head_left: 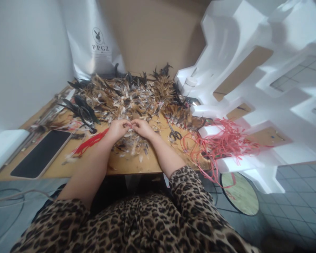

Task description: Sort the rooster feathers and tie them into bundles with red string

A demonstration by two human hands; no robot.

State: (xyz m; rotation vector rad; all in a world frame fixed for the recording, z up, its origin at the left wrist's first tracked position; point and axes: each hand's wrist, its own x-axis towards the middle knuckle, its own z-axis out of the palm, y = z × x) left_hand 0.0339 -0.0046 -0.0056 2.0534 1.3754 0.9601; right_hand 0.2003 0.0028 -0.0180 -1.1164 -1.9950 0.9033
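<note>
My left hand [117,130] and my right hand [143,128] meet over the front of the wooden table, fingertips pinched together. What lies between the fingers is too small and hidden to make out. Loose pale and brown feathers [131,144] lie directly below both hands. Just behind them spreads a large heap of brown, white and black feathers [126,96]. Beside my left wrist is a bundle of red strips [91,142]. A pair of dark-handled scissors [175,133] lies to the right of my right hand.
A phone [42,153] and a white box [6,149] are on the left. Tangled pink-red ribbon [226,138] hangs over white foam packing [287,102] at right. A white bag [94,52] stands behind the feathers; a round stool [239,193] is below the table.
</note>
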